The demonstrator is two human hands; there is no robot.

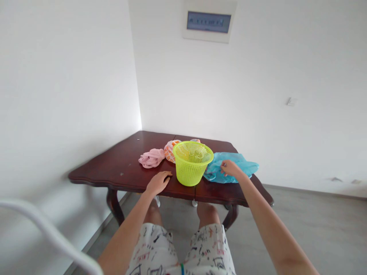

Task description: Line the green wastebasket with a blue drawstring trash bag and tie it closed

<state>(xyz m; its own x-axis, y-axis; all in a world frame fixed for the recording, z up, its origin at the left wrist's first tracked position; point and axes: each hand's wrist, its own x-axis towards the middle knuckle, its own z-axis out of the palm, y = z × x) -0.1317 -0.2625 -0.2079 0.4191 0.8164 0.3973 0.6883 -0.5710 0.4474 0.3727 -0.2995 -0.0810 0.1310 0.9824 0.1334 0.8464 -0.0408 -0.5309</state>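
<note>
A yellow-green plastic mesh basket (189, 172) stands upright near the table's front edge, and no contents show in its visible part. Just left of it, my left hand (158, 183) rests at the table edge with fingers stretched out, holding nothing. A crumpled light-blue plastic bag (243, 165) lies to the basket's right. Over that bag, my right hand (229, 168) has its fingers closed; whether they pinch the film or some small thing is unclear. Left of the basket lie a bunched pink cloth (151, 158) and an orange-and-white patterned cloth (169, 149), partly hidden behind the basket.
The dark red-brown wooden table (114, 162) has a wavy edge and stands near the corner of two white walls. Another patterned piece (195, 140) peeks out behind the basket rim. A white curved tube (48, 233) crosses the lower left. My legs are under the table's front.
</note>
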